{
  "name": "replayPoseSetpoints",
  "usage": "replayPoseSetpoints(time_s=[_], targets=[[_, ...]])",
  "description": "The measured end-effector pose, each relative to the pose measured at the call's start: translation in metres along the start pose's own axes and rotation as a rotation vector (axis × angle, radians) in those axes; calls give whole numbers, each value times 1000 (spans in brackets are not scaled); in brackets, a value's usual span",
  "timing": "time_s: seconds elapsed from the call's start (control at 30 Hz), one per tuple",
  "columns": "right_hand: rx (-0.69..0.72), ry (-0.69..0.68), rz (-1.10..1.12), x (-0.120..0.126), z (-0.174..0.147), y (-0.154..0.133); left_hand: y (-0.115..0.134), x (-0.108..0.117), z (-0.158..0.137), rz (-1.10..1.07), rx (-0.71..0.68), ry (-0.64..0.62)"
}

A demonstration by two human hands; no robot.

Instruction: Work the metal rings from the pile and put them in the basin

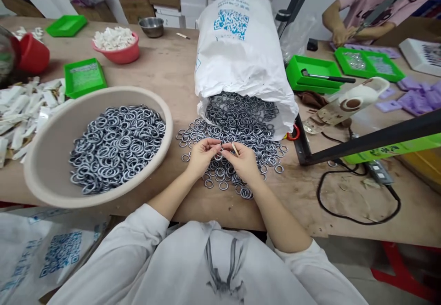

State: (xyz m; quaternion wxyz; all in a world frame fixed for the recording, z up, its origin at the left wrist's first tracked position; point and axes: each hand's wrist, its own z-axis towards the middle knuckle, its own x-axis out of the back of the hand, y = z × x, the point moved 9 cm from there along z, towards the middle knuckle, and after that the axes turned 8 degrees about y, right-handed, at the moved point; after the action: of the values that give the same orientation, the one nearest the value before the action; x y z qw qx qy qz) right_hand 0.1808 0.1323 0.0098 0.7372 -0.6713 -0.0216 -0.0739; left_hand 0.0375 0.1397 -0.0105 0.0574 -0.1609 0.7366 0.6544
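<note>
My left hand [202, 157] and my right hand [245, 162] meet fingertip to fingertip over a loose pile of grey metal-looking rings [196, 132]. Both are closed in a pinch. Between the fingertips is a small grey ring [218, 156], partly hidden by the fingers. A short pale stick [235, 149] lies in my right hand, pointing up past the fingers. The rings spill from the mouth of a white sack [241, 61] lying on the table. To the left stands a wide beige basin [44, 167] holding many similar rings.
Green trays [103, 82] and a red bowl [129, 56] of white pieces stand at the back left. On the right are a black metal frame [372, 137], a bottle [351, 105], a power strip [379, 172] with its cable, and purple pieces. Another person [375, 2] works at the far right.
</note>
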Motion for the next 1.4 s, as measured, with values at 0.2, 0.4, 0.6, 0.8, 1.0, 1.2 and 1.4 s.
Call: replayPoseSetpoints(time_s=[0.2,0.4,0.6,0.8,1.0,1.2,1.4], targets=[[-4,65,44,7,3,-3,-4,-4,-3,-17,89,-44],[30,93,106,6,0,-7,0,-14,-10,31,60,-129],[126,-11,9,-7,-7,-18,-2,-22,-19,40,90,-190],[160,-33,-30,-10,-7,-25,-7,-21,-25,37,127,-124],[227,23,-112,4,-7,-37,-9,-22,-30,18,198,-122],[505,-75,-470,-7,-27,-66,-5,-20,-32,-117,244,-68],[490,-116,-514,-13,-25,-60,-1,-27,-39,-161,263,-135]])
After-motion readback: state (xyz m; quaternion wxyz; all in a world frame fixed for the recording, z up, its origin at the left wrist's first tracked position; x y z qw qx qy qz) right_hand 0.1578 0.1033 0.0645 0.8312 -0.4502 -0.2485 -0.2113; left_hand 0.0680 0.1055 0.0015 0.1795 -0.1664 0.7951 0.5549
